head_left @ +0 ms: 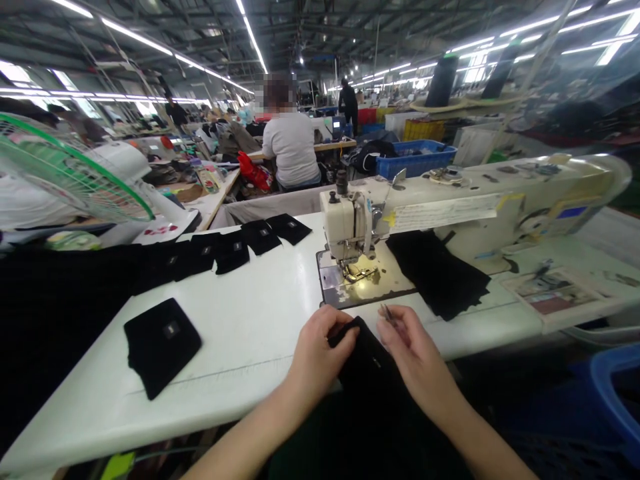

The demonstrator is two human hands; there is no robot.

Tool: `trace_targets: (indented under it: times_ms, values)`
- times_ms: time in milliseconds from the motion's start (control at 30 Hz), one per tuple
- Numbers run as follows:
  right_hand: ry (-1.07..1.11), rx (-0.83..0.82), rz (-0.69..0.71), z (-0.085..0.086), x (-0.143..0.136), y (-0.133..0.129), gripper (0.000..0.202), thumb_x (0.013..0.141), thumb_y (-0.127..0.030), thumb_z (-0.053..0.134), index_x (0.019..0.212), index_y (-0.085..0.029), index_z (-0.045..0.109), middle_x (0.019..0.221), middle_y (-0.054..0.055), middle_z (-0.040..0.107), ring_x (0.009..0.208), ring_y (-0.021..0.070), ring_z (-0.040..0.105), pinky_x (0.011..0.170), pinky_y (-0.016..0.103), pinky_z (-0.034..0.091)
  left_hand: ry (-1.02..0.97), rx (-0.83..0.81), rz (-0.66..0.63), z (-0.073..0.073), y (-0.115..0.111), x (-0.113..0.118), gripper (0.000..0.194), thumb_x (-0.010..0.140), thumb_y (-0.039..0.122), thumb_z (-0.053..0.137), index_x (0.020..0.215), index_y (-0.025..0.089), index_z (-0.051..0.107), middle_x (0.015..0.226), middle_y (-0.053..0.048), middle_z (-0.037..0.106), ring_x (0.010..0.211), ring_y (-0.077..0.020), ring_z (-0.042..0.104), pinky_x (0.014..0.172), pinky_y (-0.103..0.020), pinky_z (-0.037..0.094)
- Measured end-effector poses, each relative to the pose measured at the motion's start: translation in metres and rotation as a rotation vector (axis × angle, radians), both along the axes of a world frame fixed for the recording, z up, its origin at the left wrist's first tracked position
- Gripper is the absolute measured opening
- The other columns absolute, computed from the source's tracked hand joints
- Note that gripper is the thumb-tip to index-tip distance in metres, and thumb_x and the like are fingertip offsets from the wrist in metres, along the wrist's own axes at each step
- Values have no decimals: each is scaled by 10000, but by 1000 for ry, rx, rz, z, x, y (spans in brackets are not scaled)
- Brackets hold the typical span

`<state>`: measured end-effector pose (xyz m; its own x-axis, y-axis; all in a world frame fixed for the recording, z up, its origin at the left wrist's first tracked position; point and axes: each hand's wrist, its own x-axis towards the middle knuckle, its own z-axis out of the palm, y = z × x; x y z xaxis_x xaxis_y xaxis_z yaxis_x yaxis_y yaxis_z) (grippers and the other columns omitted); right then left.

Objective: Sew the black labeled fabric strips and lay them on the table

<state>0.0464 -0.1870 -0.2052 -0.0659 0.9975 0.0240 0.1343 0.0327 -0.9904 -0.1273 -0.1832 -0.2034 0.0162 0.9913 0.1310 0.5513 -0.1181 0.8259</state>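
My left hand [325, 343] is closed, thumb and fingers pinching the upper edge of a black fabric piece [367, 363] at the table's front edge. The cloth hangs down towards my lap and blends into dark clothing. Beside it, my right hand [413, 343] is closed around a small metal tool [388, 313]; only its tip shows between the fingers, so its kind is unclear. Just beyond both hands stands a sewing machine [350, 227], its presser foot [360, 272] lit from above. A stack of black fabric pieces [440, 273] lies right of the needle area.
A labelled black piece [163, 347] lies on the white table [240, 333] at left. Several more black pieces [233, 252] overlap in a row behind it. A green-rimmed fan [75, 167] stands at far left, a blue basket [615, 393] at lower right. A person [293, 147] sits ahead.
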Motion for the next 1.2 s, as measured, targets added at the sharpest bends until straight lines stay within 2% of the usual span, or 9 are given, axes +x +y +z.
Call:
trace_targets:
  times_ms: [133, 267, 400, 567, 833, 1000, 1100, 1200]
  values:
    - [20, -151, 124, -8, -1, -25, 431, 985, -572, 421, 1191, -199, 491, 704, -54, 543, 446, 95, 451, 391, 195, 376, 93, 159, 82, -15, -15, 10, 129, 893, 286, 626, 785, 216, 615, 753, -12, 585, 705, -168, 568, 655, -280, 466]
    - [67, -268, 172, -6, 0, -43, 558, 975, -579, 444, 1385, -204, 394, 611, -77, 563, 374, 92, 434, 361, 184, 381, 124, 383, 60, -26, -25, 20, 53, 943, 224, 594, 904, 209, 626, 805, -14, 605, 706, -149, 591, 642, -255, 487]
    - [107, -304, 180, 0, 1, -48, 650, 956, -574, 469, 1478, -206, 346, 568, -81, 560, 342, 79, 394, 336, 168, 327, 139, 569, -5, -28, -28, 27, 90, 939, 132, 583, 989, 191, 630, 822, -18, 607, 719, -141, 613, 630, -232, 503]
    - [119, -308, 156, 3, 2, -50, 660, 947, -555, 479, 1489, -204, 340, 555, -88, 551, 335, 75, 383, 324, 162, 326, 178, 628, -38, -26, -30, 30, 95, 942, 120, 584, 1007, 169, 634, 831, -32, 610, 726, -144, 615, 658, -229, 526]
    - [161, -332, 169, 2, 4, -52, 667, 939, -547, 489, 1485, -198, 332, 542, -88, 558, 321, 74, 387, 307, 149, 319, 239, 640, -39, -32, -34, 28, 125, 963, 131, 557, 1054, 162, 635, 853, -50, 614, 754, -158, 620, 680, -241, 547]
    - [307, -433, 201, 8, 5, -49, 734, 896, -548, 531, 1488, -165, 328, 520, -66, 579, 305, 85, 382, 282, 152, 294, 280, 709, -43, -34, -33, 27, 136, 968, 123, 547, 1075, 158, 625, 839, -52, 602, 737, -160, 599, 662, -244, 534]
    - [427, -505, 165, 13, 3, -48, 773, 853, -516, 573, 1486, -143, 334, 509, -68, 569, 299, 81, 348, 272, 157, 276, 296, 740, -64, -37, -32, 28, 145, 966, 104, 542, 1081, 151, 615, 832, -54, 597, 731, -160, 591, 656, -243, 529]
    - [431, -464, 104, 10, -3, -50, 805, 853, -538, 569, 1499, -127, 319, 508, -73, 550, 301, 82, 330, 275, 171, 274, 296, 734, -60, -37, -32, 30, 129, 974, 127, 546, 1080, 154, 614, 819, -48, 594, 712, -156, 586, 655, -240, 529]
